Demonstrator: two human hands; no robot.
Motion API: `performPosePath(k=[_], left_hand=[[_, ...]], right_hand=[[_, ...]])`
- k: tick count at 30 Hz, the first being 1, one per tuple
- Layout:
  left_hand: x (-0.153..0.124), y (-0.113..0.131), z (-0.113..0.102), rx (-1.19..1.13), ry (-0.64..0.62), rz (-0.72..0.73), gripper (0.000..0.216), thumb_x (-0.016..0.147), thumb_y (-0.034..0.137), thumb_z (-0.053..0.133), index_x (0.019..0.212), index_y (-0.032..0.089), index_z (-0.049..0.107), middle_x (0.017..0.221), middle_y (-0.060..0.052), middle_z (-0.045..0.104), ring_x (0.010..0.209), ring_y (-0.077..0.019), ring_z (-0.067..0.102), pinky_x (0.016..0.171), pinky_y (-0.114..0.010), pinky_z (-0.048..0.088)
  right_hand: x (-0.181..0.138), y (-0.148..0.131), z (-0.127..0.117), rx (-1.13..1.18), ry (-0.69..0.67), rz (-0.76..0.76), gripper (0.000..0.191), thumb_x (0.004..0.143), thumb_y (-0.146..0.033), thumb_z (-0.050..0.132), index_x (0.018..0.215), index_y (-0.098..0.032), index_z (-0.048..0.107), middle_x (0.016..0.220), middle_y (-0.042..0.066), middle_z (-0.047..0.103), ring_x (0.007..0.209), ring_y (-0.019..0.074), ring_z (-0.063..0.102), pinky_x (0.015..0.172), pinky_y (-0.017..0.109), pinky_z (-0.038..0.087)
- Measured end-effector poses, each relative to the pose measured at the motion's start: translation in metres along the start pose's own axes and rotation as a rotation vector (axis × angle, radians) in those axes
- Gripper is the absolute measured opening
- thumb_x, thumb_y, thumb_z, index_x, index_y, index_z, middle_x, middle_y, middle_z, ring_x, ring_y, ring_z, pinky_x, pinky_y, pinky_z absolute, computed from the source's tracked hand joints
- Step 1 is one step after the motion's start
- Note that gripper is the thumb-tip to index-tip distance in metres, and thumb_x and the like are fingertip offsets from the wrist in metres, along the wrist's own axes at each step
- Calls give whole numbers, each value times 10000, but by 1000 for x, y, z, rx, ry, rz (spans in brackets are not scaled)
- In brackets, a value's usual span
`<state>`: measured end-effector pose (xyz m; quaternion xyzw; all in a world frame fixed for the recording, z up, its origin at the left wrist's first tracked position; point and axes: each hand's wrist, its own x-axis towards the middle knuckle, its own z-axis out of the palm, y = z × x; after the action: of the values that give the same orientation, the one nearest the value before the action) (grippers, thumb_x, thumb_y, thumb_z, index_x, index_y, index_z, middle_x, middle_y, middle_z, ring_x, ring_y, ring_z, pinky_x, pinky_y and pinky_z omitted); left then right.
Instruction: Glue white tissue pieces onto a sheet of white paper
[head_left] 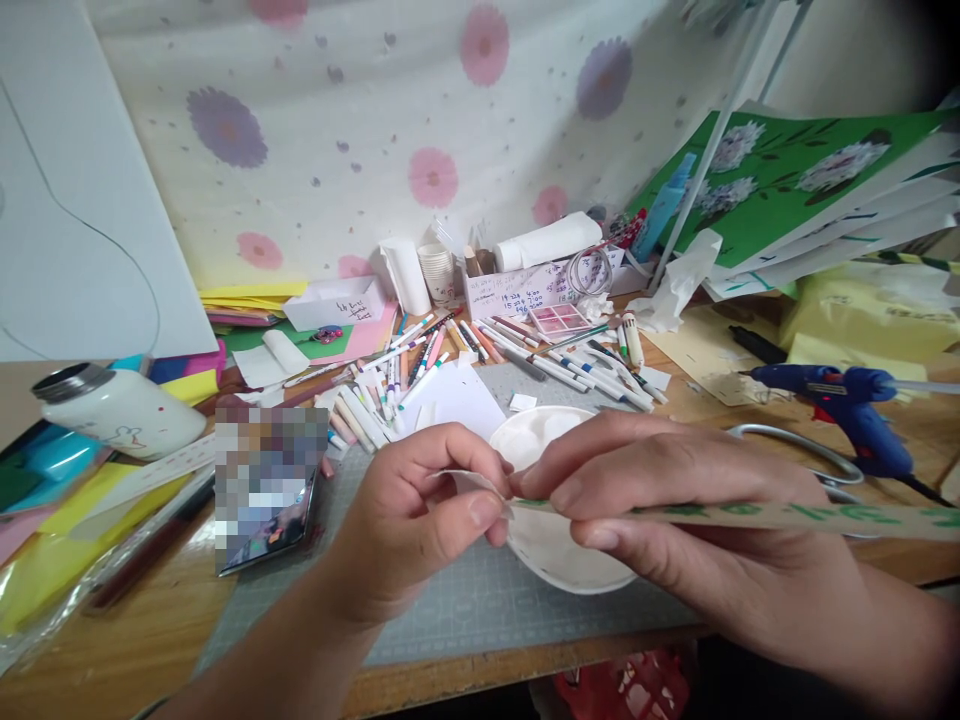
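Observation:
Pinched in my right hand (pixel 675 500) is a long, pale strip with green lettering (pixel 780 515), perhaps tape or paper; it runs off to the right edge. My left hand (pixel 427 510) is closed, thumb against forefinger, on a small whitish flap (pixel 469 482) where the strip ends. Whether flap and strip are one piece I cannot tell. Both hands nearly touch at the fingertips, above a round white palette (pixel 577 560) with shallow wells. Beneath the palette lies a grey cutting mat (pixel 420 620).
Several markers (pixel 390 370) lie scattered behind the hands. On the left are a white bottle (pixel 142 410) and a propped phone (pixel 277 520). To the right sit a blue glue gun (pixel 855 400) and scissors (pixel 817 450). A white box (pixel 525 285) stands at the back.

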<state>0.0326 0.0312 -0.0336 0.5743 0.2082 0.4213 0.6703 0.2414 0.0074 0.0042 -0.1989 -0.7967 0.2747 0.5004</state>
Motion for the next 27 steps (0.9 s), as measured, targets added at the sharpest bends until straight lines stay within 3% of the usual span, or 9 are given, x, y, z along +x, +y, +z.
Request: performPosePath(k=[6, 11, 17, 23, 27], left_hand=[[3, 1, 2, 17, -18, 66, 56, 864, 229, 664, 823, 192, 660, 654, 20, 613, 611, -95, 509, 601, -210, 410], [2, 3, 4, 14, -7, 38, 59, 859, 236, 666, 815, 197, 657, 652, 14, 606, 608, -107, 493, 592, -225, 398], [1, 2, 2, 26, 9, 14, 55, 853, 248, 670, 824, 202, 663, 646, 11, 610, 598, -112, 490, 594, -241, 393], [2, 3, 3, 36, 5, 28, 56, 862, 221, 648, 811, 199, 657, 623, 13, 602, 597, -114, 484, 590, -237, 392], [2, 3, 3, 26, 12, 14, 64, 849, 246, 669, 811, 197, 656, 644, 6, 611, 600, -121, 490, 588, -248, 393]], right_hand=[[-2, -1, -1, 8, 45, 38, 112, 824, -49, 673, 901, -120, 713, 918, 64, 761, 887, 118, 710, 797, 174, 568], [-2, 0, 1, -2, 22, 23, 120, 849, -88, 657, 918, -166, 714, 903, 43, 764, 902, 135, 712, 798, 205, 577], [-3, 0, -1, -45, -22, 22, 135, 842, -59, 654, 921, -156, 707, 887, 39, 767, 913, 129, 708, 821, 198, 569], [-2, 0, 1, 7, 50, 22, 124, 827, -61, 672, 915, -141, 708, 860, 39, 756, 890, 130, 708, 795, 196, 576], [-1, -1, -1, -34, 18, 17, 126, 825, -47, 671, 903, -139, 707, 862, 37, 760, 895, 125, 708, 810, 189, 572]])
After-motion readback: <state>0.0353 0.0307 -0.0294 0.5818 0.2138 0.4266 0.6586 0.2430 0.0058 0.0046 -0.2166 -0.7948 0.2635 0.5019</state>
